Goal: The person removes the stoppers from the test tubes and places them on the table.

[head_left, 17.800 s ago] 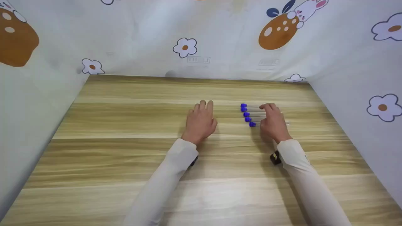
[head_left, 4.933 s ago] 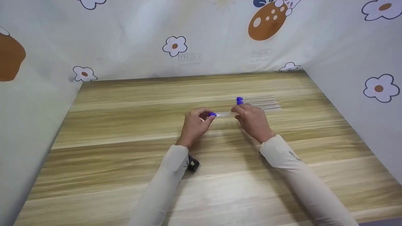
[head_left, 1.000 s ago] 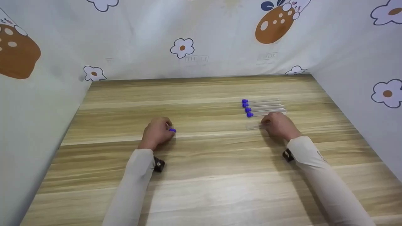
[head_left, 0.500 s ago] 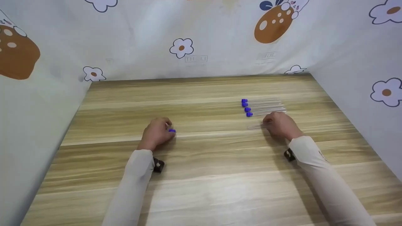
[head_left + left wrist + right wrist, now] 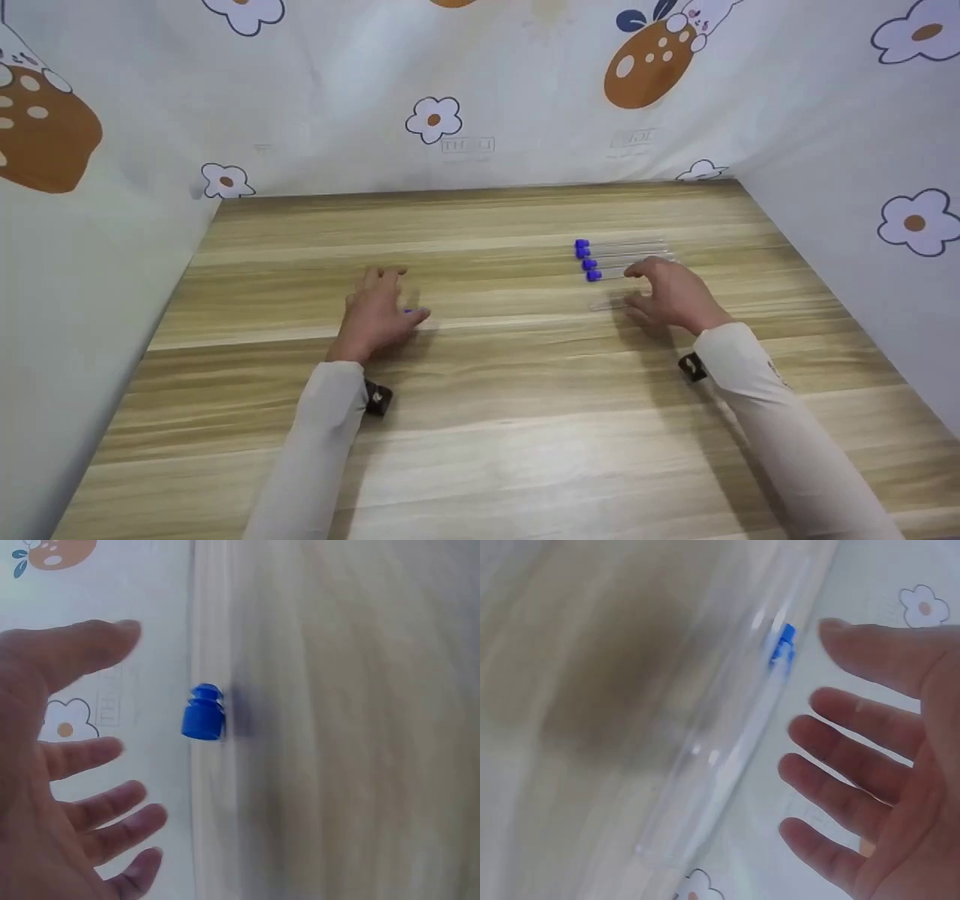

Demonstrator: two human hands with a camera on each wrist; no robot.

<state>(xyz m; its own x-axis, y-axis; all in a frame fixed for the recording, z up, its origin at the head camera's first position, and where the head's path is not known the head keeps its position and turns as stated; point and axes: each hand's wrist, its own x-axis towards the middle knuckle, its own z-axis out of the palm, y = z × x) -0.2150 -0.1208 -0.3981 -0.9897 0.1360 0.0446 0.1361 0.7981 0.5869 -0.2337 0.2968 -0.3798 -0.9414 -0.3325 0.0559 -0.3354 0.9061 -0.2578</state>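
Loose ridged blue cap well left of horizontal clear tube

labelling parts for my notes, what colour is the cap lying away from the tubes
Blue; the cap shows best in the left wrist view.

Left fingers beside a blue cap, right fingers near a clear tube

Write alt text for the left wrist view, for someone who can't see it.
A blue cap rests on a wood table, its narrow ribbed end toward the picture's top. The left grip, spread open, is at the left edge, not touching the blue cap. The view is turned sideways, with a pale patterned wall behind the left grip.
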